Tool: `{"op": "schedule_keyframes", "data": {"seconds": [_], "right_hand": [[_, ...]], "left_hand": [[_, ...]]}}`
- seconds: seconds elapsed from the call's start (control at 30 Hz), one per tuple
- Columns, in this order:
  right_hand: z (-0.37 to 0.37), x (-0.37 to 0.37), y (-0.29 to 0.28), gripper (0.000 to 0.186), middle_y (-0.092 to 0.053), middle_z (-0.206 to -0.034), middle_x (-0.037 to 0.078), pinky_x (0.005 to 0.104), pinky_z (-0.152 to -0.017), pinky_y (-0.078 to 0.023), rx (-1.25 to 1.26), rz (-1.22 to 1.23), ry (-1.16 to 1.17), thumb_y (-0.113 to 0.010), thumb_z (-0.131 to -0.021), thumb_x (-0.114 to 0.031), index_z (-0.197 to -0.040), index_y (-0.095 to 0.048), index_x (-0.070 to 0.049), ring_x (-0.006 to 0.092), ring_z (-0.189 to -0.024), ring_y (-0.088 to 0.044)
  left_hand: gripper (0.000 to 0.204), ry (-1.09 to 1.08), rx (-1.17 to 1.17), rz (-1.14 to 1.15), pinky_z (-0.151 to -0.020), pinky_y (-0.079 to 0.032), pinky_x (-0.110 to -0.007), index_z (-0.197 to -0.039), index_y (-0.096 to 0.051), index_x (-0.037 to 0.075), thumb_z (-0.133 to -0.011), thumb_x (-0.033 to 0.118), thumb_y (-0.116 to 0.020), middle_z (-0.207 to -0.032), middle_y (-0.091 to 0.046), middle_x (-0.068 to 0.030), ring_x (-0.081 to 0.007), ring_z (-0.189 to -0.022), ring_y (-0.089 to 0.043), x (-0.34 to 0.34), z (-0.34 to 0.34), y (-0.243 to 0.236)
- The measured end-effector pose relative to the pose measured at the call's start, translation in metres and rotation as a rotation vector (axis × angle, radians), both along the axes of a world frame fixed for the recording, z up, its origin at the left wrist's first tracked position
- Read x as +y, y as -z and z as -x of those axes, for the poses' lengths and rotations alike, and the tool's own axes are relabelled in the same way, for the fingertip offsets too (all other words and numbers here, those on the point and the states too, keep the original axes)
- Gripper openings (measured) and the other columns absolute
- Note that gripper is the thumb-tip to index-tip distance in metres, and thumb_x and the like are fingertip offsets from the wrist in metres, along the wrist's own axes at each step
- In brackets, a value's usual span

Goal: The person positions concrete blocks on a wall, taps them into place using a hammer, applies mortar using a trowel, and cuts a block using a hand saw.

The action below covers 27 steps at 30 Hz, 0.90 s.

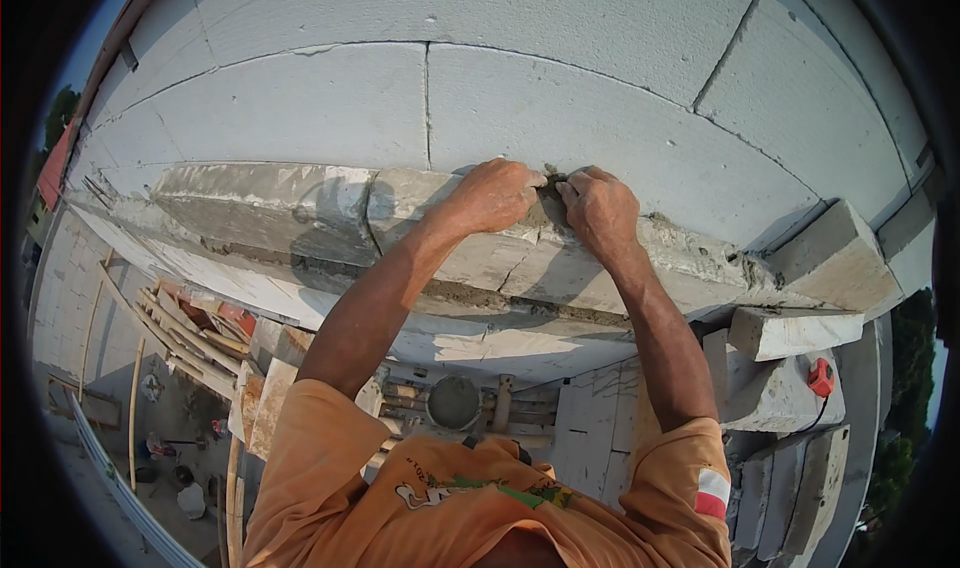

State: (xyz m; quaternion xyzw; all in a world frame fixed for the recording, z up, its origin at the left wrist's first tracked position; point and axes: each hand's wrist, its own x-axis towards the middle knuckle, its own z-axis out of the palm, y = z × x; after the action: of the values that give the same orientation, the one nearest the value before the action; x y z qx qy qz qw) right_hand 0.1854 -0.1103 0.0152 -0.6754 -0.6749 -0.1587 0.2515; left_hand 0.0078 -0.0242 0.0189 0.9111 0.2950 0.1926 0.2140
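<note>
- Left hand (498,196): I record fingers curled, tips at a dab of grey mortar (546,206); I cannot tell whether it grips any.
- Right hand (603,208): also curled, facing the left across the mortar; its grip I cannot confirm.
- Mortar: I locate it between both hands, on the grey ledge (270,208) near the pale block wall (300,103).
- Below the ledge, I observe a round bucket (430,402).
- Far right: a red tape measure (821,378) lies on a pale block (770,404).
</note>
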Motion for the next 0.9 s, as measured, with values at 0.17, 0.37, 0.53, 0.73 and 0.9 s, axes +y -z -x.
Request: {"op": "schedule_keyframes", "data": {"seconds": [0.17, 0.37, 0.53, 0.73, 0.9], "right_hand": [[0.011, 0.004, -0.003, 0.017, -0.073, -0.089, 0.013, 0.0408, -0.066, -0.056, -0.015, 0.036, -0.009, -0.07, -0.088, -0.018, -0.087, -0.075, -0.002, 0.0288, -0.075, -0.07], [-0.005, -0.009, -0.005, 0.017, -0.073, -0.092, 0.012, 0.0412, -0.065, -0.056, 0.012, 0.061, 0.105, -0.069, -0.089, -0.017, -0.086, -0.075, -0.002, 0.0287, -0.074, -0.07], [0.003, -0.001, -0.001, 0.017, -0.07, -0.087, 0.019, 0.0478, -0.074, -0.056, 0.081, -0.019, -0.011, -0.066, -0.082, -0.017, -0.078, -0.072, -0.001, 0.0373, -0.082, -0.069], [-0.016, -0.108, -0.009, 0.025, -0.067, -0.097, 0.021, 0.0505, -0.083, -0.05, 0.171, -0.208, 0.119, -0.071, -0.077, -0.01, -0.098, -0.069, 0.003, 0.0367, -0.095, -0.065], [-0.023, -0.251, 0.006, 0.038, -0.065, -0.106, 0.018, 0.0411, -0.077, -0.052, 0.243, -0.492, 0.188, -0.071, -0.087, -0.007, -0.123, -0.061, -0.003, 0.0296, -0.091, -0.065]], "left_hand": [[0.035, 0.003, 0.061, -0.027, -0.088, -0.053, -0.048, -0.12, -0.07, 0.002, -0.09, 0.016, -0.058, -0.105, -0.07, -0.0258, -0.0405, -0.095, -0.068, 0.002, 0.009, 0.0], [0.033, 0.018, 0.148, -0.037, -0.089, -0.053, -0.047, -0.117, -0.069, -0.001, -0.091, 0.014, -0.056, -0.108, -0.07, -0.0252, -0.0409, -0.098, -0.068, 0.001, -0.02, -0.005], [0.044, 0.087, 0.002, 0.055, -0.105, -0.044, -0.041, -0.128, -0.061, -0.006, -0.096, 0.023, -0.053, -0.128, -0.063, -0.0272, -0.0386, -0.12, -0.06, 0.003, 0.001, -0.011], [0.047, 0.067, -0.023, -0.062, -0.108, -0.04, -0.039, -0.137, -0.056, -0.003, -0.103, 0.028, -0.048, -0.132, -0.062, -0.0255, -0.037, -0.127, -0.057, -0.04, -0.023, -0.024], [0.048, -0.012, 0.112, -0.147, -0.105, -0.043, -0.04, -0.136, -0.059, 0.003, -0.103, 0.035, -0.048, -0.131, -0.064, -0.0221, -0.0359, -0.125, -0.059, -0.015, -0.006, -0.018]]}}
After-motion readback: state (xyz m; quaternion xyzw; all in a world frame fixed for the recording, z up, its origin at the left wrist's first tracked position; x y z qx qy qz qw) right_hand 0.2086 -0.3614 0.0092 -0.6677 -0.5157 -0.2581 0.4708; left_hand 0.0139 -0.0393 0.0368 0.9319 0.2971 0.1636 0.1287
